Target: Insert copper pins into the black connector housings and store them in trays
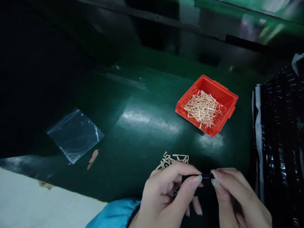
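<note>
My left hand (163, 196) pinches a small black piece (207, 178) between thumb and forefinger at the lower middle. On the other side, the fingertips of my right hand (239, 196) are closed on the right end of the same piece. Tiny pale marks run along its face. Its exact kind does not show. Just beyond my left hand lie several thin beige strips (181, 157), partly hidden by the hand. More bent strips (201, 109) are heaped in a red plastic bin (227, 91) farther back.
A clear zip bag (76, 136) lies flat on the green tabletop (123, 142) at the left, beside a torn brown scrap (92, 159). Stacked glossy black trays (280, 142) stand along the right edge. A dark ledge (147, 15) crosses the back.
</note>
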`<state>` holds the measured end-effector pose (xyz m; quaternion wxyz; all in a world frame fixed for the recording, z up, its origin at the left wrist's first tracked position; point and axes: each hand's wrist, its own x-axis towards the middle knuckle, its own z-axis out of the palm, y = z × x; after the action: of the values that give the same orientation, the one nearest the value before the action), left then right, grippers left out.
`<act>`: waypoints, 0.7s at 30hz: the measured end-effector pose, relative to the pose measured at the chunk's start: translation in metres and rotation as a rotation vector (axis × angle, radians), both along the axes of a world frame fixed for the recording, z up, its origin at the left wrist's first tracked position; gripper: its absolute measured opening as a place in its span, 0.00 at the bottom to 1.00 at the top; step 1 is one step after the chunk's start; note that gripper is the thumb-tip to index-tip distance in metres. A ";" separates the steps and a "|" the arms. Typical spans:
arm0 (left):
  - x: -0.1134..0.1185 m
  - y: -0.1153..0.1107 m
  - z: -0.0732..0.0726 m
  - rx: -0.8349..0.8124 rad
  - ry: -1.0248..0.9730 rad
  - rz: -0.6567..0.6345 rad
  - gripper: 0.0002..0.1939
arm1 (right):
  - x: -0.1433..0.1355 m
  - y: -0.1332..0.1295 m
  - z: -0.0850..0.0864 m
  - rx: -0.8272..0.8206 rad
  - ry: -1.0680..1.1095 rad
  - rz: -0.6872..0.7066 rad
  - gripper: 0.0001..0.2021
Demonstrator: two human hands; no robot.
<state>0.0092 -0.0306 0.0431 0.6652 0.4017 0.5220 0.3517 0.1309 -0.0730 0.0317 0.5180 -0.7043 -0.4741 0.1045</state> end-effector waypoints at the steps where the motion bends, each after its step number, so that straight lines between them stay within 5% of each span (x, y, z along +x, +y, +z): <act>1: -0.002 0.000 -0.002 0.113 0.059 -0.022 0.06 | 0.004 0.000 -0.001 0.022 -0.022 0.033 0.15; 5: -0.010 0.005 -0.011 0.614 0.306 -0.130 0.10 | 0.021 -0.001 -0.004 0.007 -0.096 0.209 0.15; 8: -0.008 0.012 -0.017 0.831 0.362 -0.102 0.04 | 0.033 -0.002 -0.009 -0.040 -0.152 0.377 0.12; 12: -0.002 0.017 -0.022 0.934 0.263 -0.100 0.13 | 0.042 -0.002 -0.014 -0.060 -0.167 0.360 0.12; 17: -0.014 0.024 -0.015 1.072 0.269 -0.288 0.07 | 0.045 -0.006 -0.015 0.060 -0.306 0.416 0.16; 21: -0.027 0.028 -0.007 1.078 0.351 -0.381 0.15 | 0.050 -0.011 -0.010 0.072 -0.184 0.385 0.13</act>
<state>-0.0177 -0.0026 0.0364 0.3230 0.8212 0.2907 0.3698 0.1805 -0.0843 0.0219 0.4677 -0.5883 -0.6487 0.1197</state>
